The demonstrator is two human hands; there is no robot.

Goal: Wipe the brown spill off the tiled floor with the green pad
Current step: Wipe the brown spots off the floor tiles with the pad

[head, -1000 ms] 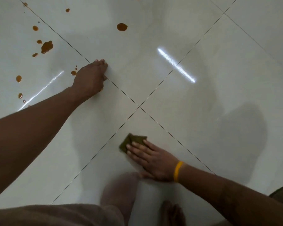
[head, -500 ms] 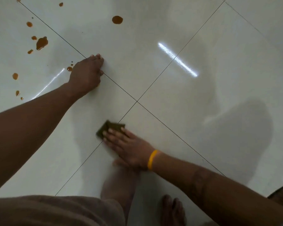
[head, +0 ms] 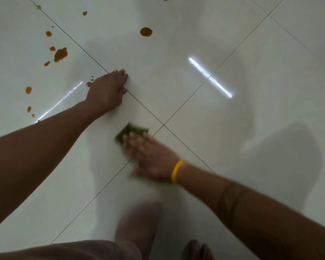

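The green pad (head: 130, 131) lies flat on the glossy white tiled floor (head: 233, 147), just left of where four tiles meet. My right hand (head: 150, 156), blurred and with a yellow band at the wrist, presses on the pad with its fingers spread over it. My left hand (head: 107, 91) rests on the floor further up, fingers together on a grout line. Brown spill drops are scattered at the upper left: the largest blot (head: 60, 54), a round drop (head: 146, 32) at the top middle, and small drops (head: 89, 83) beside my left hand.
Grout lines cross at the tile joint (head: 163, 125). My bare foot (head: 197, 249) and knee (head: 137, 222) show at the bottom edge, with cloth of my clothing at the lower left. Bright light streaks reflect off the floor (head: 210, 76).
My right hand has slid the green pad up and to the left, over the grout line and closer to my left hand. My left hand has stayed planted on the floor.
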